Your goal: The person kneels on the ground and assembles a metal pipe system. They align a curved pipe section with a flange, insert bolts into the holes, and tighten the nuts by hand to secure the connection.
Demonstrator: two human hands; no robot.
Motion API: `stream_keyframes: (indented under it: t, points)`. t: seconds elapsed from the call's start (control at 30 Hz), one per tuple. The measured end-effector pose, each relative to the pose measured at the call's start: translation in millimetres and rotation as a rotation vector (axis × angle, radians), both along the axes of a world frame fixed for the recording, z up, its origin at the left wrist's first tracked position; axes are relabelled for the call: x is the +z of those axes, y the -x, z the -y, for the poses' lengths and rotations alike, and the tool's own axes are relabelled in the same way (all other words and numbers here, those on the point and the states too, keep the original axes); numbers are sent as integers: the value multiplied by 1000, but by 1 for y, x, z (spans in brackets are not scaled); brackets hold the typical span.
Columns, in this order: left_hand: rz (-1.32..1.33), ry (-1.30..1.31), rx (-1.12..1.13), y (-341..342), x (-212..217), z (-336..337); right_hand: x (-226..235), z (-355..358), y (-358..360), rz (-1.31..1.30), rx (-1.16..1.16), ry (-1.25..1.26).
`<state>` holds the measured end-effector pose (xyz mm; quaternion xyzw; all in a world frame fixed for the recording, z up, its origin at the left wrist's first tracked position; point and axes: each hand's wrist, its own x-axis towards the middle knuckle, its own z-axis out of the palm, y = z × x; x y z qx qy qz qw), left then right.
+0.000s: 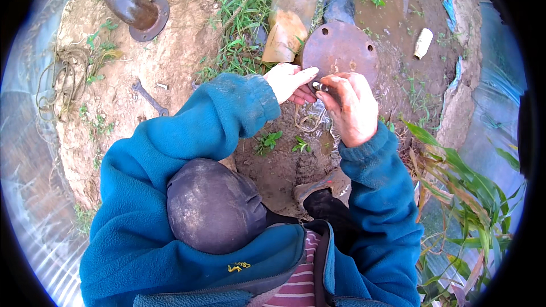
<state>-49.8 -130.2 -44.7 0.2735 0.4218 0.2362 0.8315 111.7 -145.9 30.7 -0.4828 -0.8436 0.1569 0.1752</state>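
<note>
My right hand (354, 108) pinches a small dark, bolt-like piece (320, 86) with a pale, shiny band between thumb and fingers. Close against it, my left hand (289, 83) has its thumb stretched over the lower left rim of a rusty round flange plate (341, 51) and its fingers curled below. What the left fingers hold is hidden. Two bolt holes show along the plate's upper and right rim. The plate stands before the end of a dark pipe (339, 0).
A wrench (150, 98) and a small bolt (162, 86) lie on the dirt at left, near coiled rope (63, 79). Farther off rests a flanged pipe elbow (133, 8). Muddy water, a pale cylinder (423, 43) and corn-like leaves (472, 187) are at right.
</note>
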Motion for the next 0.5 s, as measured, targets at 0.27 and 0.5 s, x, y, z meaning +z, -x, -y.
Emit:
stream_keyframes:
  t: [0.27,0.5]
  points:
    - [0,-21,-1,0,-1,0,-7,-2,3,37,60,-35]
    - [-10,-45,-1,-2,2,0,-15,6,4,19,-119,129]
